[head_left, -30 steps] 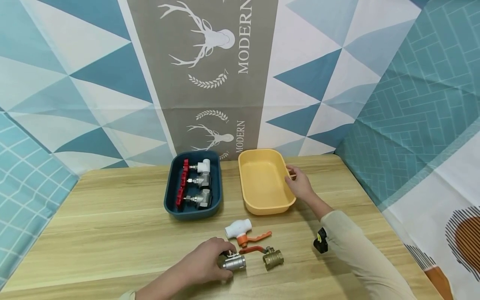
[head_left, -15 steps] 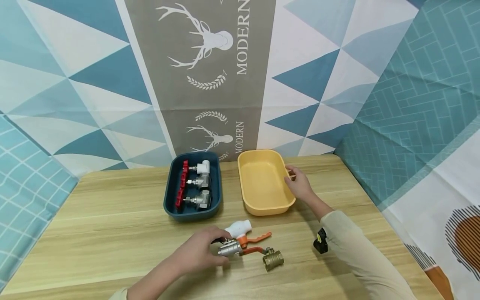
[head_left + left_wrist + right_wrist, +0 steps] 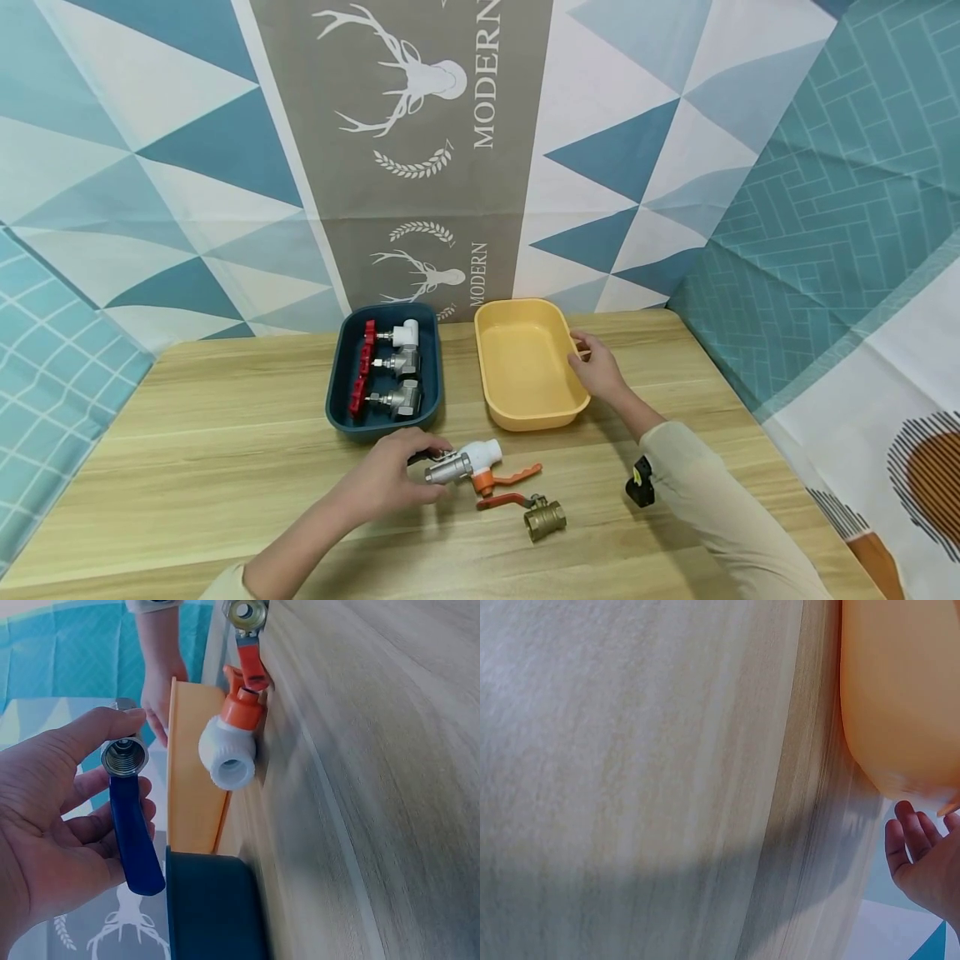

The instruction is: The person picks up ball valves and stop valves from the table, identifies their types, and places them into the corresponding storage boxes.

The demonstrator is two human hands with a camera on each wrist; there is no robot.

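In the head view my left hand [image 3: 393, 473] holds a silver ball valve [image 3: 448, 469] above the table. The left wrist view shows its threaded opening and blue lever [image 3: 136, 840], with my thumb over the body and fingers behind. On the table, just beyond it, lies a white plastic ball valve [image 3: 483, 452] with an orange lever. Nearer me is a brass ball valve [image 3: 545, 518] with a red lever. My right hand [image 3: 597, 367] grips the right rim of a yellow tray [image 3: 528, 367]. Its thumb is largely hidden in the right wrist view.
A dark blue tray [image 3: 386, 430] stands left of the yellow one, containing several valves with red handwheels [image 3: 365, 358]. A small black object [image 3: 640, 483] sits by my right sleeve. Patterned cloth [image 3: 420, 167] hangs behind the wooden table [image 3: 225, 433].
My left hand has lifted the silver ball valve and carried it left and away from me, toward the blue tray. My right hand stays at the yellow tray's rim.
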